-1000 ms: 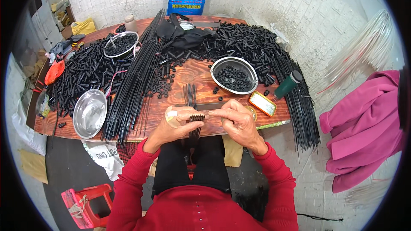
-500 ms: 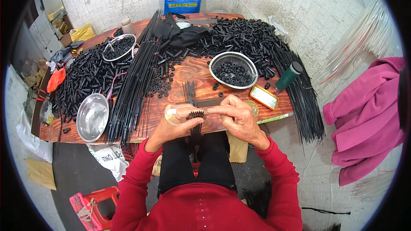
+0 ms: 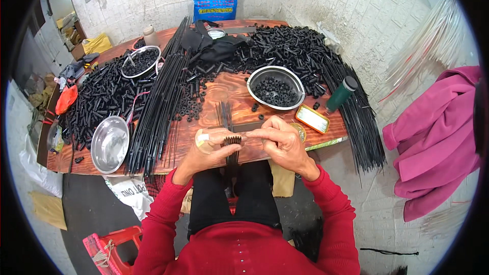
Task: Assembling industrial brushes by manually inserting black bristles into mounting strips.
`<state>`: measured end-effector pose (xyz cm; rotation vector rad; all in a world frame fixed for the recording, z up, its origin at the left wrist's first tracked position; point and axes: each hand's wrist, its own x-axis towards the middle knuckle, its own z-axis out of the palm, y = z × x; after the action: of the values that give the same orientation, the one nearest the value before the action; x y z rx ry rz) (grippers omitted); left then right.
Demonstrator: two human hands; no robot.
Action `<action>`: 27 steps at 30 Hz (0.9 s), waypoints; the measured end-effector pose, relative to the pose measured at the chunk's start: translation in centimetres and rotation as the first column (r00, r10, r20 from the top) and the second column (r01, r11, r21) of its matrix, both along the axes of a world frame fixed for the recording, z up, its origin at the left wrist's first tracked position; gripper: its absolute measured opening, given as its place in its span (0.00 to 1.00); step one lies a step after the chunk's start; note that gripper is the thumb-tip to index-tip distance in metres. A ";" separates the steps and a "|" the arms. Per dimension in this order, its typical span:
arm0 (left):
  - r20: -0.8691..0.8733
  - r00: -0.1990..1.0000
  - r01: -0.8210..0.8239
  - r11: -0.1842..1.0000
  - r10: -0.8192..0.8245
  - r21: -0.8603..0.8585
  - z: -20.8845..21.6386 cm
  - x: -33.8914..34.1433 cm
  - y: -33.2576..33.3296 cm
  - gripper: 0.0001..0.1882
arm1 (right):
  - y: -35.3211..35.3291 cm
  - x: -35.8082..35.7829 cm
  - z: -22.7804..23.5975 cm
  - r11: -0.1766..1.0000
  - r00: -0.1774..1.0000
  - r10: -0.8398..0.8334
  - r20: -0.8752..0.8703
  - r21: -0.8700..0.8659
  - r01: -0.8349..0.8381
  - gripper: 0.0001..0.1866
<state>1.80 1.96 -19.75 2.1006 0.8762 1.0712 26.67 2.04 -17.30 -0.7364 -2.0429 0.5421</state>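
A flat row of thin black rods (image 3: 233, 158) is gripped between the thumb and fingers of my left hand (image 3: 206, 147), their ends lined up side by side. A white bandage or tape (image 3: 204, 137) wraps part of one finger on this hand. My right hand (image 3: 285, 141) is closed in a pinch, its index finger stretched toward the row of rod ends. Whatever its fingertips hold is too small to make out. Just behind it, a small round gold-coloured tin (image 3: 300, 131) is partly covered. Close by lies a yellow-rimmed tray (image 3: 316, 111) of pale thin pieces.
A steel bowl (image 3: 251, 79) of black rings stands beyond my hands, and another steel bowl (image 3: 110, 142) is at the left. Long black rods (image 3: 153, 117) lie in a bundle between heaps of black tubular parts (image 3: 285, 46). A green bottle (image 3: 341, 94) stands at the right.
The view has shifted very slightly. Both hands keep nearly the same pose, with the left hand still gripping the rods and the right index finger still at their ends.
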 end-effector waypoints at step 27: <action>0.031 0.999 0.023 1.000 -0.023 0.007 -0.8 0.0 0.2 0.11 | -0.8 -0.5 1.1 0.953 0.988 -0.136 0.068 0.281 0.112 0.24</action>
<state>1.85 2.16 -20.54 2.0888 0.8327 1.0936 26.13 1.27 -16.22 -0.7231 -2.0805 0.1487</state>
